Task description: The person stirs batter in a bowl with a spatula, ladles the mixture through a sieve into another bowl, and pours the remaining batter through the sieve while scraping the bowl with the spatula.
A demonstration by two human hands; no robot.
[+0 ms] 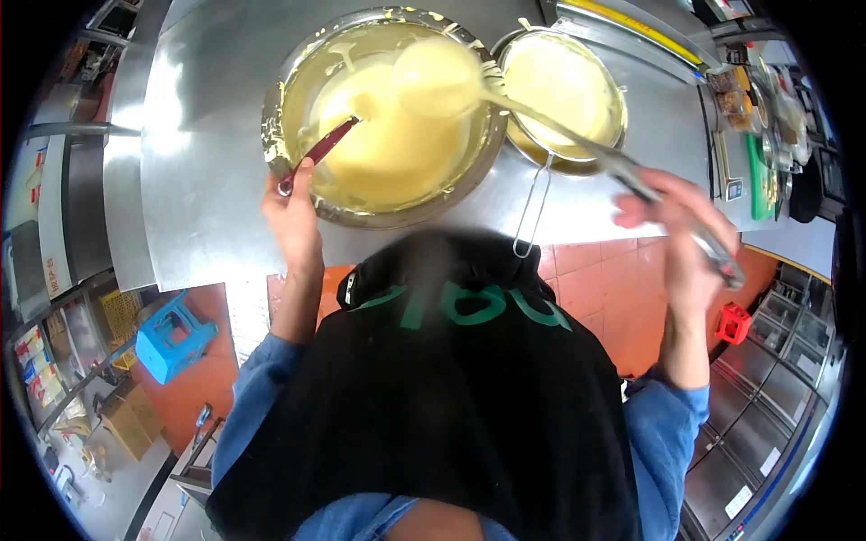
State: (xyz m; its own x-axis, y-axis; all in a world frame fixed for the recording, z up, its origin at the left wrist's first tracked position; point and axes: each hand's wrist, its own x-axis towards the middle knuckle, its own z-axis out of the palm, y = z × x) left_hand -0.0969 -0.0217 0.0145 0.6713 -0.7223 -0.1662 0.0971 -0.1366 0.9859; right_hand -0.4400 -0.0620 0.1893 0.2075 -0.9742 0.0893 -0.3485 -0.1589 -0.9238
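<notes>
A large metal bowl (273,135) holds pale yellow batter (397,158), with smears along its rim. My left hand (293,221) is closed around the end of a dark red utensil handle (329,142) at the bowl's left rim; the utensil's working end is sunk in the batter. My right hand (681,221) grips the long metal handle of a ladle (564,133). The ladle's batter-coated scoop is over the right part of the bowl, blurred by motion. Beside the bowl, a strainer (545,162) with a wire handle sits over a metal container (577,168), with pale yellow batter inside the strainer.
Both vessels stand on a stainless steel counter (203,180). A metal unit with a yellow strip (631,32) lines its back right. A green board (760,176) lies at far right. On the tiled floor are a blue stool (176,338) and a red stool (733,323).
</notes>
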